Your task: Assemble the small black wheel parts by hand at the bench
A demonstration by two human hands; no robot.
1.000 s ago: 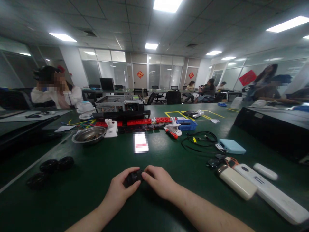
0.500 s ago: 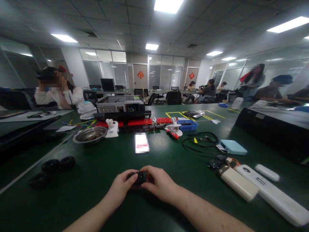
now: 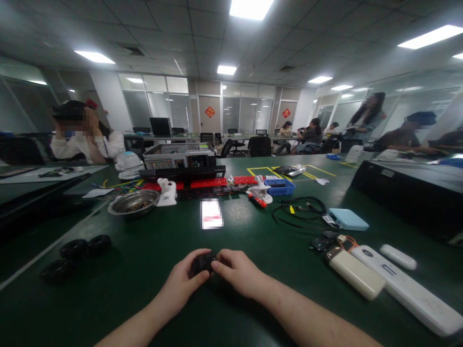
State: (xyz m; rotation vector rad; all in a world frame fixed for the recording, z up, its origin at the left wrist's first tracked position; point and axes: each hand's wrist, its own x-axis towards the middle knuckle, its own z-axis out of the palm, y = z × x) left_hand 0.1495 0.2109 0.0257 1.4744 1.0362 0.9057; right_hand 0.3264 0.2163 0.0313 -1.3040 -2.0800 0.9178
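Both my hands meet over the green tabletop, near the front middle. A small black chunky piece (image 3: 203, 263) is between them, its exact kind unclear. My left hand (image 3: 187, 278) wraps round its left side, with the thumb along the near face. At its right end the fingertips of my right hand (image 3: 237, 272) pinch it, thumb and index pressed close. Fingers cover much of the piece. Off to the left lie three black ring-shaped things, like small tyres or coils: one in front (image 3: 58, 271), one behind (image 3: 74, 248) and one to the right (image 3: 99, 245).
Ahead lie a bright blurred-out rectangle (image 3: 211, 214), a metal bowl (image 3: 133, 203) with small parts, a red-handled tool (image 3: 257, 200) and a blue tray (image 3: 278, 187). On the right are black cables (image 3: 300, 212), a light-blue box (image 3: 348, 219) and a cream power bank (image 3: 356, 273). Several people sit beyond.
The black piece has turned in my hands and shows more of its face. My left fingers have opened a little around it; my right thumb has moved up to its end.
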